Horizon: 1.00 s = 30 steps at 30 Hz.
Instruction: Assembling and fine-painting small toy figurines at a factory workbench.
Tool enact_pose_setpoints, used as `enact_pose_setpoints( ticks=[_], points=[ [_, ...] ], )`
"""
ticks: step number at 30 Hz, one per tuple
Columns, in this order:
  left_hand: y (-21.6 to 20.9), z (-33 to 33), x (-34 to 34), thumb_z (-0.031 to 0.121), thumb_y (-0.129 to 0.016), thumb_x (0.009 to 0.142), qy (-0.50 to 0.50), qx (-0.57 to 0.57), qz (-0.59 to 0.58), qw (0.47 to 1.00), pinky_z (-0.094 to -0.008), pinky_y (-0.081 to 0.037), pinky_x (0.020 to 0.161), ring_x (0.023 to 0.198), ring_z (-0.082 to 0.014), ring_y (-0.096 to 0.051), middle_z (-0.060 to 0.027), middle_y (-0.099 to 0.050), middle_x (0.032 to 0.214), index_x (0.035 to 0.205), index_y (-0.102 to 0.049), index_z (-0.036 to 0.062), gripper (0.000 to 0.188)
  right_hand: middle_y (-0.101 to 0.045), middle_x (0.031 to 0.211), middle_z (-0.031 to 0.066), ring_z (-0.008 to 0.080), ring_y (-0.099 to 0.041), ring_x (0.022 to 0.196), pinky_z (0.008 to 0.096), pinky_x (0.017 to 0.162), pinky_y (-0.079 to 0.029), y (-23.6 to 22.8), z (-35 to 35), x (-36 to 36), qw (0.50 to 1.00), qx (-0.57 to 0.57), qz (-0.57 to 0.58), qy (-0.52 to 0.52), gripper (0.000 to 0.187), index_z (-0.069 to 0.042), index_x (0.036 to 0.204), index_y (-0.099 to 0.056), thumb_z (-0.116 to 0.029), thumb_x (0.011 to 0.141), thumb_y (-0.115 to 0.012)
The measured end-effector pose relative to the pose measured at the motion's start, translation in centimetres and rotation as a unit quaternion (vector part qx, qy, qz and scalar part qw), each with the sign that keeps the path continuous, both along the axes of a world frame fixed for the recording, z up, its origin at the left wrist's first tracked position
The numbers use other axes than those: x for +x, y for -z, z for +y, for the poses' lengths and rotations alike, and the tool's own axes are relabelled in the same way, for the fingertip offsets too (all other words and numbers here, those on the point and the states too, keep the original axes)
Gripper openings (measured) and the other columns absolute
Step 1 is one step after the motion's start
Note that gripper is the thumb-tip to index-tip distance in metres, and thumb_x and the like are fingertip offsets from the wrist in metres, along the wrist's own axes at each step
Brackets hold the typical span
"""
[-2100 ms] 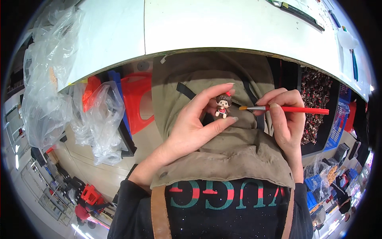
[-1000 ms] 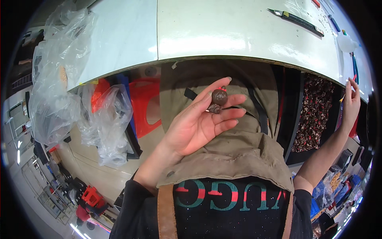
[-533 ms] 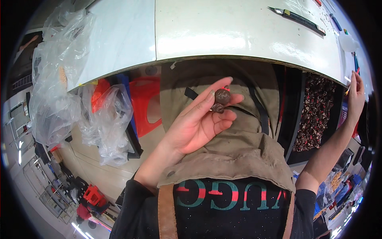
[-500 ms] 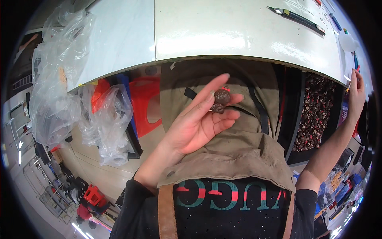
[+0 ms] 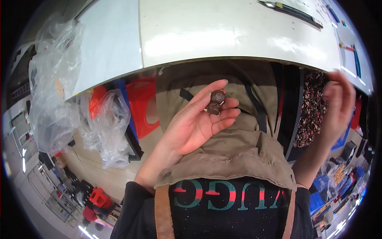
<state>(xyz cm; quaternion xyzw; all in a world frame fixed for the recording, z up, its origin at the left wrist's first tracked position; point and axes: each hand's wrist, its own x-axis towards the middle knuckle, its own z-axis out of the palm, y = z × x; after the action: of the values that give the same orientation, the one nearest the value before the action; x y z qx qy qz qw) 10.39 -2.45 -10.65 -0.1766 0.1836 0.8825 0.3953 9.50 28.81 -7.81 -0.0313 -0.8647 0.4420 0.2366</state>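
Note:
In my left hand [image 5: 195, 121] is a small dark-brown figurine [image 5: 216, 101] with a round head and a smaller body. It lies between the thumb and the fingers, palm turned up, in front of my apron [image 5: 234, 157]. My right hand [image 5: 340, 99] is smeared by motion at the right, over the edge of a black tray [image 5: 296, 119] full of many small brown, red and pale pieces [image 5: 313, 105]. Whether its fingers hold anything does not show.
A white table [image 5: 238, 36] spans the far side, with a craft knife [image 5: 292, 14] on it. Thin tools [image 5: 356, 59] lie at its right end. Clear plastic bags [image 5: 55, 83] hang at the left, near a red stool [image 5: 141, 105].
My right hand has come from the table's right end toward me and left, to the tray. The figurine stays in my left hand, turned slightly. The view has shifted a little.

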Motion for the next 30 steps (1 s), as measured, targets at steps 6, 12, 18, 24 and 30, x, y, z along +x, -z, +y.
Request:
enact_pose_setpoints(
  ticks=[6,12,18,24,30],
  points=[
    [0.5,0.0,0.0,0.026,-0.033,0.098,0.0,0.047,-0.055,0.997,-0.039,-0.046,0.093,0.11,-0.0296,-0.054,-0.0186,-0.052,0.122,0.139,-0.03,0.0111,0.043,-0.054,0.108,0.011,0.0215,-0.052,0.097,0.0324,0.084,-0.043,0.8,-10.1,0.7,0.942,-0.068,-0.124,-0.305,0.052,-0.002,0.112,-0.053,-0.012,0.066,-0.075],
    [0.0,0.2,0.7,0.028,-0.031,0.099,-0.004,0.02,-0.035,0.999,-0.0378,-0.043,0.095,0.114,-0.0272,-0.051,-0.0178,-0.052,0.122,0.136,-0.032,0.0081,0.042,-0.053,0.106,0.0099,0.0286,-0.052,0.099,0.036,0.082,-0.044,1.6,-12.8,0.7,0.935,-0.037,-0.12,-0.331,0.047,-0.009,0.109,-0.057,-0.009,0.065,-0.074],
    [-0.2,0.6,0.5,0.029,-0.028,0.1,0.02,-0.017,-0.031,0.999,-0.0395,-0.04,0.098,0.117,-0.0278,-0.049,-0.0176,-0.051,0.123,0.135,-0.033,0.0039,0.044,-0.051,0.102,0.0108,0.0273,-0.054,0.093,0.0341,0.076,-0.047,2.2,-13.1,0.9,0.937,-0.043,-0.136,-0.319,0.036,-0.008,0.106,-0.057,-0.007,0.072,-0.07],
    [-0.8,1.0,0.3,0.031,-0.027,0.1,0.033,-0.041,-0.021,0.998,-0.0413,-0.037,0.102,0.12,-0.0289,-0.046,-0.0184,-0.049,0.125,0.131,-0.036,0.0016,0.044,-0.049,0.101,0.0113,0.0249,-0.053,0.093,0.031,0.077,-0.046,2.0,-12.8,1.1,0.928,-0.091,-0.184,-0.309,0.043,-0.005,0.109,-0.056,0.001,0.068,-0.069],
    [-1.1,1.3,0.5,0.038,-0.025,0.1,0.023,-0.055,-0.014,0.998,-0.0415,-0.037,0.102,0.121,-0.0294,-0.046,-0.019,-0.048,0.126,0.129,-0.037,0.0005,0.049,-0.05,0.101,0.0113,0.0254,-0.053,0.093,0.0314,0.077,-0.045,2.0,-12.8,1.0,0.927,-0.102,-0.181,-0.313,0.041,-0.005,0.107,-0.056,0.001,0.069,-0.069]
  ],
)
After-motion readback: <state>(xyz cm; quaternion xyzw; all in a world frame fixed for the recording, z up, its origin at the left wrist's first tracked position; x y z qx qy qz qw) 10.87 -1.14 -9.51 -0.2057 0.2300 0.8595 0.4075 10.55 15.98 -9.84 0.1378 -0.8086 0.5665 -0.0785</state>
